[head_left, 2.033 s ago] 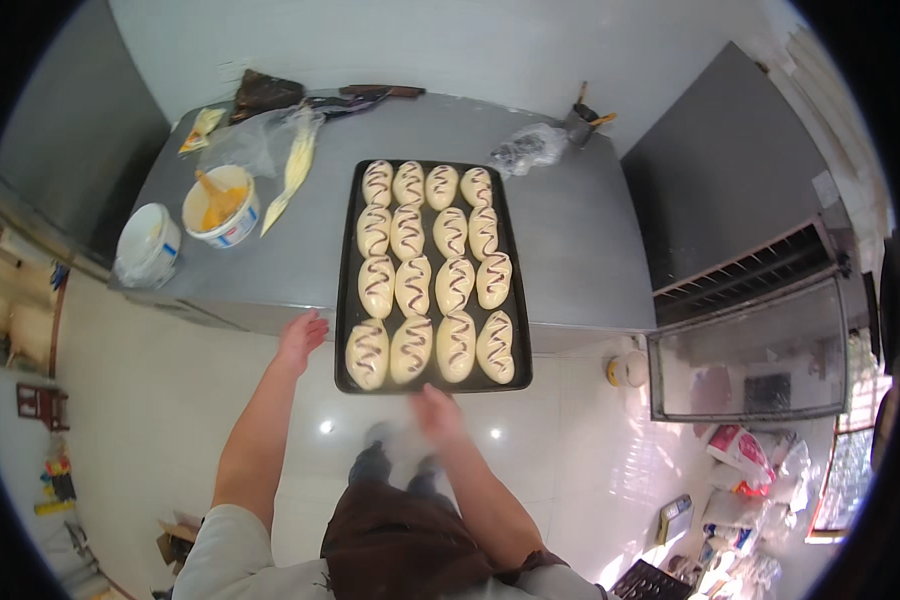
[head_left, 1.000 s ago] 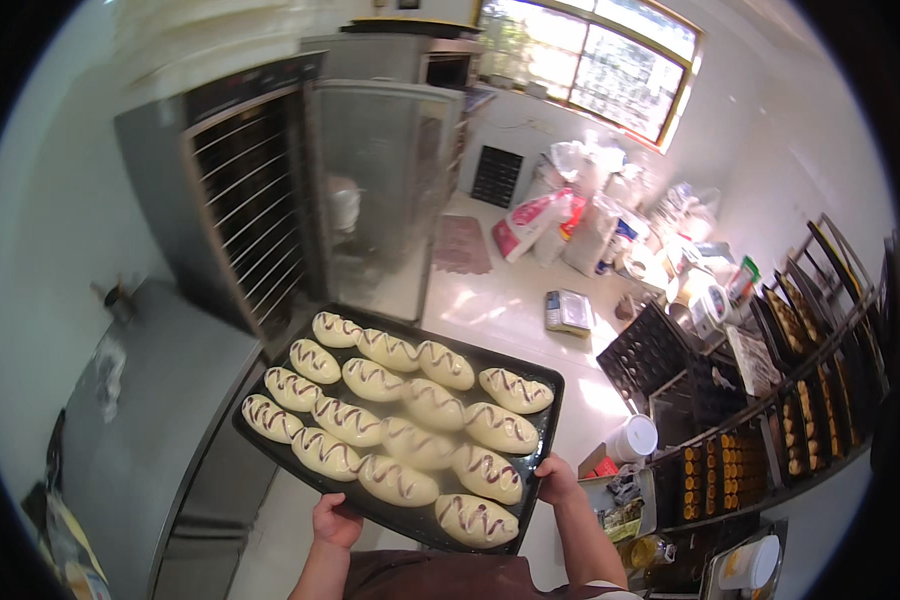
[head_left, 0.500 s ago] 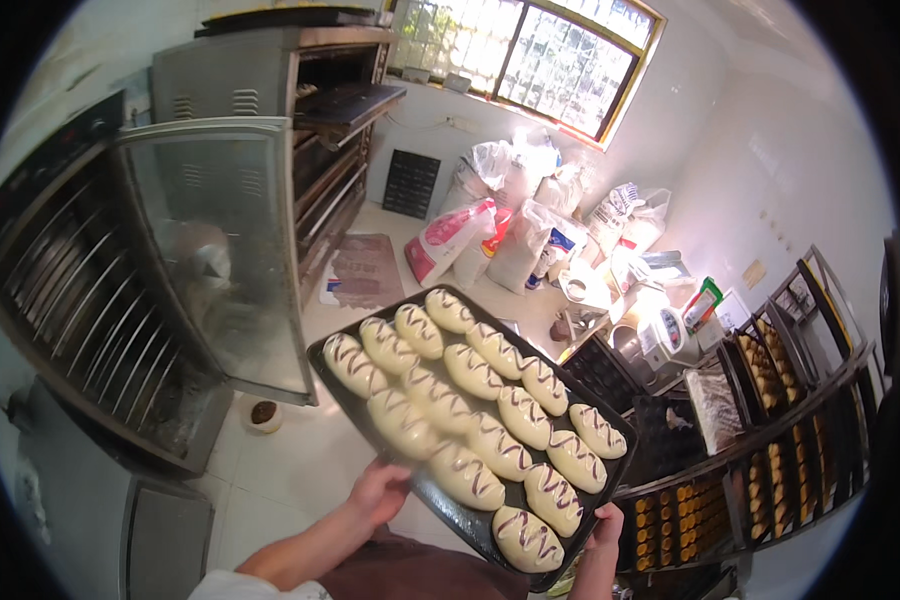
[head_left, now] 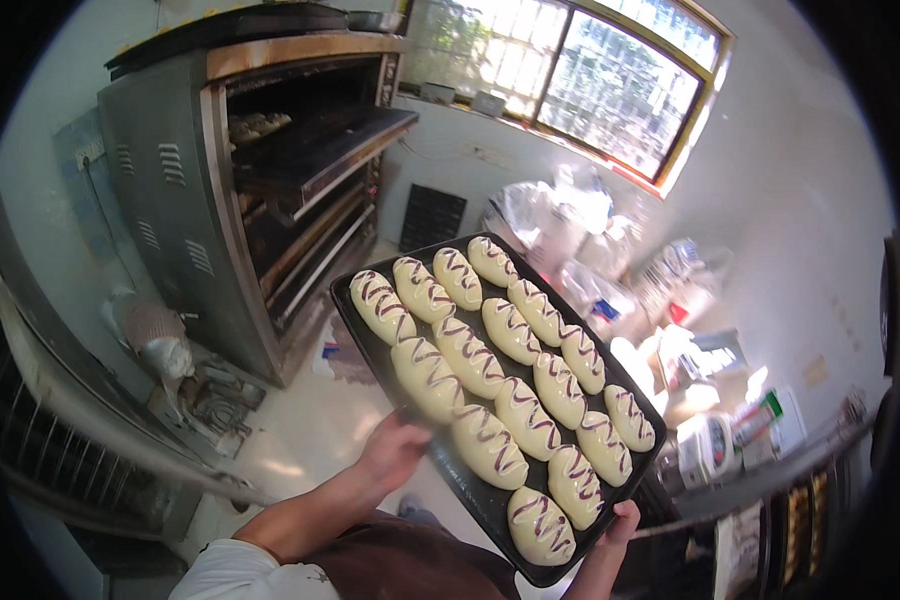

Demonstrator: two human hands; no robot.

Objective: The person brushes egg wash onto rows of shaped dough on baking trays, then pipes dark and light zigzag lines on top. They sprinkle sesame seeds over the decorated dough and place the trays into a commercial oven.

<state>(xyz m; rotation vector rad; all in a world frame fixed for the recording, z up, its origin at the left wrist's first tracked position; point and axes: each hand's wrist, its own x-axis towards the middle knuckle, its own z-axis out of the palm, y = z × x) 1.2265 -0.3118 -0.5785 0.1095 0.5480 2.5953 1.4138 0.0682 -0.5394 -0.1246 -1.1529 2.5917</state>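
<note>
A black baking tray [head_left: 470, 496] is held up in front of me, tilted in the view. Rows of pale oval buns [head_left: 497, 446] lie on it, each with dark and white zigzag lines across the top. My left hand [head_left: 394, 454] is closed on the tray's left edge; its fingers are partly blurred and under the rim. At the near right corner my right hand [head_left: 618, 524] grips the rim, thumb on top. The buns lie close together, several of them touching.
Ahead to the left stands a deck oven [head_left: 175, 180], its upper door [head_left: 330, 150] folded down and some buns inside. A glass-doored rack cabinet [head_left: 60, 440] is at the far left. Sacks [head_left: 590, 240] sit under the window. A scale [head_left: 708, 450] and tray racks [head_left: 795, 530] are at right.
I have moved forward toward the oven, which now looks larger and nearer. The open cabinet door has slid to the left of the view. Both hands still hold the tray.
</note>
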